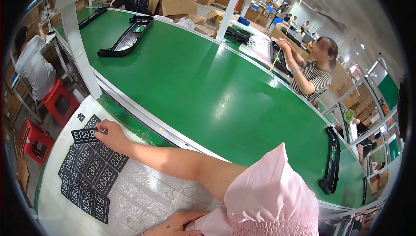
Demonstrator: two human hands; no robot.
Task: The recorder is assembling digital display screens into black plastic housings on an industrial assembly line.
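My right hand (113, 137) reaches across to the left and pinches the right end of a flat black digital display panel (82, 135) with white digit segments. The panel lies over several similar display panels (84, 175), spread in overlapping rows on a white foam-like surface (143, 197). A small black piece (81, 117) sits apart, just beyond them. At the lower edge, my left hand (175, 224) rests beside my pink clothing, partly cut off by the frame. Its fingers stretch to the right, and I see nothing held in it.
Beyond a metal rail runs a green conveyor belt (186, 80). Curved black housings lie on it, one at far left (130, 39) and one at right (331, 160). Across it, a person in a striped top (318, 80) handles another housing. Red stools (60, 101) stand left; a white post (78, 49) rises nearby.
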